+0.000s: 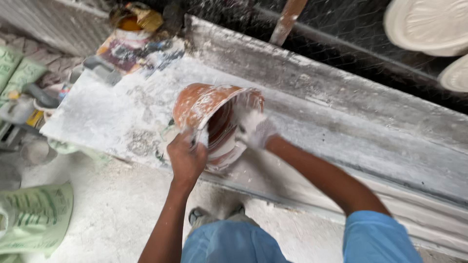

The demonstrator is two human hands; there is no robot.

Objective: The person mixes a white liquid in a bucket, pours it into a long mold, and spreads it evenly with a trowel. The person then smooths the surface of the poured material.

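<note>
Terracotta-orange under a crust of white, that is the bucket (214, 122) in play, tipped over on its side with the mouth turned toward the person, resting on the plaster-dusted tabletop (341, 131) right between the two hands. The left hand (186, 158) is clamped on the near rim, fingers curled over the edge and pinching the wall. The right hand (254, 129), coated white, is inside the mouth, pressed against the inner wall; whether its fingers are spread or cupped I cannot tell under all that coating.

How will it handle? It looks like flexible plastic or rubber: the rim seems to bow a little where the left hand grips, so expect it to give, not crack. With the slurry mostly smeared on the walls, I judge it fairly light, but the wet film makes every surface slick. The rim is the sound place to take hold, thumb outside and fingers inside, as the left hand has it; the rounded outer wall would likely slide away.

Beyond the left hand, at the far corner of the tabletop, lie a dusty grey tool (101, 70) and a paint-stained tin (130, 22). Below the left hand, on the floor, sits a pale green sack (36, 219). Far past the right hand, white moulded castings (429, 24) lean on dark mesh.
</note>
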